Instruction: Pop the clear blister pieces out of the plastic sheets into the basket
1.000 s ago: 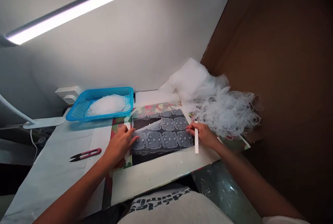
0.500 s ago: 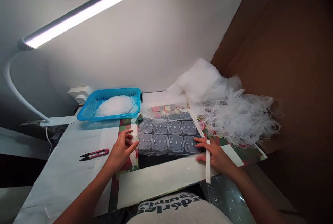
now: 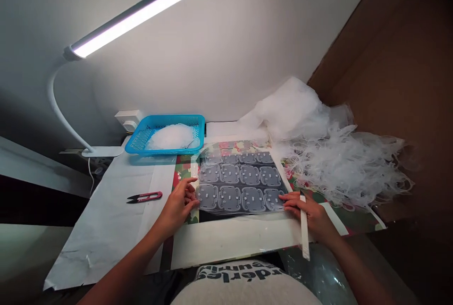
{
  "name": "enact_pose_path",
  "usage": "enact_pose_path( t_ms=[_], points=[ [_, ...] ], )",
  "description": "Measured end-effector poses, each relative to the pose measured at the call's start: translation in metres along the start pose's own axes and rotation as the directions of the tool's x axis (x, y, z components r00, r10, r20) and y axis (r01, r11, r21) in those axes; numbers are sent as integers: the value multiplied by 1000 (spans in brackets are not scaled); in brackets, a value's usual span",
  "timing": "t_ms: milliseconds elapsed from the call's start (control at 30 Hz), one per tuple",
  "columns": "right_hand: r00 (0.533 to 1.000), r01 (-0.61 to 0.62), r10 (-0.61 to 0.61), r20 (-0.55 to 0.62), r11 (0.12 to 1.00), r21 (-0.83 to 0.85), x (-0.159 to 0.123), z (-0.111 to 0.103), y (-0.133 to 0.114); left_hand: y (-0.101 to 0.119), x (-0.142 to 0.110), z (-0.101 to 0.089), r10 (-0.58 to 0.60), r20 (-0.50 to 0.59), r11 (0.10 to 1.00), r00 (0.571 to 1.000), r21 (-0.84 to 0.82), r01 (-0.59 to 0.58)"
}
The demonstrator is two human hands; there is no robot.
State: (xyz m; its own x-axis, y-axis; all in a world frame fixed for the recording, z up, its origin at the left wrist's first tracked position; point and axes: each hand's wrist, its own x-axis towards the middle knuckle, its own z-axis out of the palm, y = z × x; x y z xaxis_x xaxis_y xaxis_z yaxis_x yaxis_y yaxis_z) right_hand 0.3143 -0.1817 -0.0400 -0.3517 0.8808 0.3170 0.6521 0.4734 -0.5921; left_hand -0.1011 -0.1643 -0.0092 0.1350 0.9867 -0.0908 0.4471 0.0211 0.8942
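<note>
Blue plastic basket stands at the far left of the bench, just in front of a wall socket. It contains a mound of white, translucent plastic offcuts, which fills the middle of the basket. A much larger heap of plastic offcuts lies at the far right, against a cardboard panel.

Transparent moulded sheet lies flat at bench centre, over a black mat and floral paper. Its rounded-square cavities show in rows of four, three rows visible, with small raised marks in each. The sheet edge is irregular, and the far row is partly veiled by glare.

Left hand is partly open, palm down, with its fingers spread and touching the sheet's left edge; no firm grip is evident. Right hand rests at the sheet's near right corner, fingers extended and touching the sheet. A white strip crosses this hand, but whether the hand has hold of it cannot be determined. Red-handled thread snips lie on the bench, left of the left hand and not touching it.
</note>
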Motion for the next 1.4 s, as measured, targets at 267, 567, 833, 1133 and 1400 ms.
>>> enact_pose_path(
  t_ms=[267, 567, 833, 1133, 1400],
  points=[
    [933, -255, 140, 332, 908, 334, -7, -16, -31, 14, -38, -32, -60, 195, 996, 979, 82, 45],
    [800, -379, 6, 600, 780, 498, -3, -22, -67, -7, -42, -46, 57, 147, 790, 988, 599, -135],
    [935, -303, 353, 33, 750, 588, 65, -20, -10, 56, 65, 101, 525, 418, 494, 741, 559, -665],
    [950, -308, 285, 123, 813, 493, 97, -11, -4, 38, 67, 103, 484, 587, 469, 649, 452, -759],
    [991, -115, 87, 105, 947, 300, 94, 7, 1, 44, 75, 113, 493, 532, 479, 688, 494, -725]
  ],
)
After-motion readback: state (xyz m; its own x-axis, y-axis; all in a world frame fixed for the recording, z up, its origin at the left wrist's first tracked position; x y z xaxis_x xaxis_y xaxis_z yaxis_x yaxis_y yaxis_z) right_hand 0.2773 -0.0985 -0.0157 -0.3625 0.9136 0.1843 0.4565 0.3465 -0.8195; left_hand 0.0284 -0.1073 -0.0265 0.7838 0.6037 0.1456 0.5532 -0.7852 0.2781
